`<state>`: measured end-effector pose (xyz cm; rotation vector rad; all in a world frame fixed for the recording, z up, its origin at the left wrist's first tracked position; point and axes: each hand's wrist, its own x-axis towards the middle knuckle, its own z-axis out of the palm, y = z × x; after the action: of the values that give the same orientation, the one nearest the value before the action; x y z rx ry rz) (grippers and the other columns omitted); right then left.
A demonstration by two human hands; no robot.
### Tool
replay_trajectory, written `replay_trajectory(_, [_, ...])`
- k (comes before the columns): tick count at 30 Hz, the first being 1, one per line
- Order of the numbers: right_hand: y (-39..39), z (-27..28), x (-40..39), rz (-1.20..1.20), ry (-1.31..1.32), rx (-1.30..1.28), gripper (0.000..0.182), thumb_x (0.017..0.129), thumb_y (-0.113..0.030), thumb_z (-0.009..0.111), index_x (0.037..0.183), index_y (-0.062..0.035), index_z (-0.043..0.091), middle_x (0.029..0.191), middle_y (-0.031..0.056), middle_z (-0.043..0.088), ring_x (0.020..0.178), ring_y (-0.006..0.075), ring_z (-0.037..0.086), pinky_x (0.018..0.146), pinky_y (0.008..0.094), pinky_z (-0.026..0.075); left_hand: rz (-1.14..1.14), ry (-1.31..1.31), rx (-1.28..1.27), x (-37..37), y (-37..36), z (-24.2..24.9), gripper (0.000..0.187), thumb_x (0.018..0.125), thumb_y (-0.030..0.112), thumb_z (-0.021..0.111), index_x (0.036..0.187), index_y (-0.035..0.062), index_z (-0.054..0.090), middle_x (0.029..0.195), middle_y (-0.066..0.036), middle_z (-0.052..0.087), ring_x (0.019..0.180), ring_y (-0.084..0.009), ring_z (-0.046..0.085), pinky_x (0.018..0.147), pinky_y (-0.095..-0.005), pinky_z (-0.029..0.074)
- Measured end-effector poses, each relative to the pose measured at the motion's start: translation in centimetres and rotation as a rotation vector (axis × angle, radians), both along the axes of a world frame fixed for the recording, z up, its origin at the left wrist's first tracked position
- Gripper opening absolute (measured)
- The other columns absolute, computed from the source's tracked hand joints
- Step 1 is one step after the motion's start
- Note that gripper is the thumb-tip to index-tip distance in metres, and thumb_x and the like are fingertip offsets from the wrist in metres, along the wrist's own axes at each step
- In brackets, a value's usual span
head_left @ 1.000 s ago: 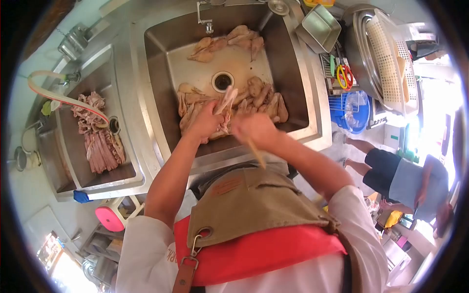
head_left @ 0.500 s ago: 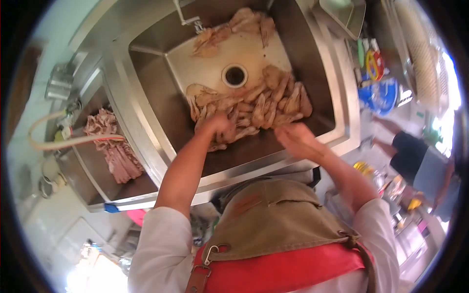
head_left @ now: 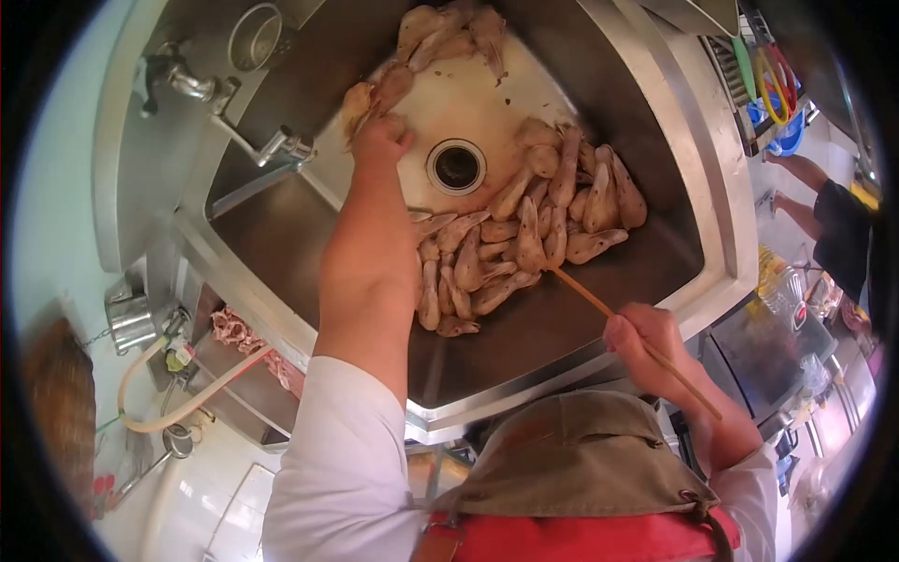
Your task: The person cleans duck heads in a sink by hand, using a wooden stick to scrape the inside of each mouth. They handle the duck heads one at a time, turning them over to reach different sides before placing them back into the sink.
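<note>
My left hand (head_left: 379, 142) reaches across the steel sink (head_left: 665, 159) to its far side, fingers closing on a pale raw poultry piece (head_left: 367, 96) from the small far heap (head_left: 449, 30). My right hand (head_left: 641, 339) is over the sink's near rim, shut on a thin wooden stick (head_left: 585, 292) whose tip rests at the edge of the large pile of raw poultry pieces (head_left: 524, 234) lying by the drain (head_left: 456, 166).
A tap (head_left: 272, 150) juts over the sink's left wall. A second sink with pinkish meat (head_left: 239, 332) and a hose (head_left: 187, 398) lies lower left. Another person (head_left: 838, 234) stands at the right, beside a rack with scissors (head_left: 773, 84).
My left hand let go of the near pile and stretched to the far heap. My right hand pulled back to the sink's rim with the stick. My view swung left and closer.
</note>
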<state>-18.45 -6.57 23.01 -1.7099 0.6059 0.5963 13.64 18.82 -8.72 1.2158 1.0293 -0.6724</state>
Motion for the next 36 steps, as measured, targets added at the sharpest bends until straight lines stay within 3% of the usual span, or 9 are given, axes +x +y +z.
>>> replay_trajectory(3, [-0.3,-0.5,0.6,0.031,-0.041,0.010,0.024,0.092,-0.011,0.057,0.072,0.0019,0.054,0.063,0.0171,0.052,0.057,0.0337,0.052,0.055,0.0401,0.041,0.250,0.118,0.076,0.4,-0.6,-2.0,0.008,0.089,0.010,0.052,0.096,0.0059,0.053,0.091,-0.016,0.058,0.074,-0.0292,0.057,0.066,-0.0438,0.050])
replay_trajectory(6, [0.2,-1.3,1.4,0.082,-0.198,-0.035,0.023,0.091,-0.010,0.058,0.072,0.0013,0.053,0.063,0.0177,0.052,0.057,0.0367,0.052,0.054,0.0417,0.042,0.063,0.056,-0.066,-3.6,0.0,0.5,0.008,0.089,0.010,0.050,0.083,0.0056,0.048,0.075,-0.014,0.057,0.061,-0.0242,0.054,0.059,-0.0393,0.046])
replay_trajectory(10, [1.7,-0.4,3.1,0.173,-0.389,-0.051,0.022,0.090,-0.009,0.059,0.072,0.0005,0.053,0.064,0.0179,0.053,0.058,0.0390,0.055,0.053,0.0444,0.043,-0.113,-0.059,-0.364,-10.5,1.3,6.0,0.009,0.084,0.006,0.051,0.091,0.0027,0.054,0.089,-0.013,0.059,0.083,-0.0263,0.058,0.070,-0.0396,0.050])
replay_trajectory(12, [2.9,0.2,3.5,0.221,-0.493,-0.079,0.021,0.089,-0.009,0.059,0.071,-0.0001,0.053,0.065,0.0180,0.054,0.058,0.0387,0.056,0.052,0.0451,0.043,0.017,-0.039,-0.374,-14.3,-0.8,12.8,0.009,0.086,0.008,0.052,0.092,0.0014,0.055,0.087,-0.013,0.059,0.082,-0.0274,0.059,0.071,-0.0412,0.051])
replay_trajectory(16, [5.0,2.2,3.2,0.346,-0.614,-0.122,0.020,0.088,-0.011,0.060,0.071,-0.0009,0.054,0.066,0.0181,0.056,0.059,0.0390,0.057,0.053,0.0461,0.045,-0.152,-0.233,-0.395,-20.6,0.0,19.5,0.013,0.089,0.003,0.055,0.102,0.0020,0.055,0.090,-0.012,0.060,0.085,-0.0266,0.061,0.074,-0.0404,0.051])
replay_trajectory(19, [6.6,3.6,2.0,0.413,-0.738,-0.160,0.021,0.088,-0.013,0.060,0.072,-0.0012,0.054,0.065,0.0175,0.057,0.058,0.0389,0.057,0.053,0.0466,0.046,-0.299,-0.378,-0.436,-23.2,1.4,22.9,0.030,0.086,-0.001,0.057,0.115,0.0029,0.052,0.094,-0.011,0.060,0.088,-0.0249,0.061,0.074,-0.0378,0.051])
replay_trajectory(22, [7.5,4.8,0.5,0.523,-0.830,-0.237,0.019,0.087,-0.012,0.061,0.073,-0.0015,0.054,0.064,0.0160,0.057,0.057,0.0378,0.058,0.052,0.0461,0.047,-0.262,-0.403,-0.482,-25.2,2.2,27.1,0.046,0.084,-0.003,0.058,0.128,0.0035,0.047,0.097,-0.011,0.060,0.083,-0.0223,0.059,0.070,-0.0363,0.049])
replay_trajectory(28, [8.9,8.2,-1.5,0.656,-0.949,-0.317,0.017,0.085,-0.005,0.061,0.071,-0.0005,0.052,0.062,0.0162,0.054,0.055,0.0371,0.055,0.050,0.0440,0.044,-0.210,-0.464,-0.582,-27.3,3.4,31.6,0.054,0.079,-0.012,0.051,0.130,0.0039,0.045,0.092,-0.009,0.056,0.070,-0.0164,0.053,0.061,-0.0312,0.045])
replay_trajectory(36, [9.7,9.9,-2.2,0.914,-1.094,-0.467,0.016,0.078,-0.011,0.064,0.069,-0.0040,0.054,0.063,0.0123,0.057,0.054,0.0313,0.059,0.049,0.0403,0.048,-0.132,-0.471,-0.709,-29.5,4.4,31.9,0.039,0.080,-0.001,0.048,0.120,0.0030,0.052,0.081,-0.008,0.056,0.064,-0.0152,0.050,0.054,-0.0292,0.039])
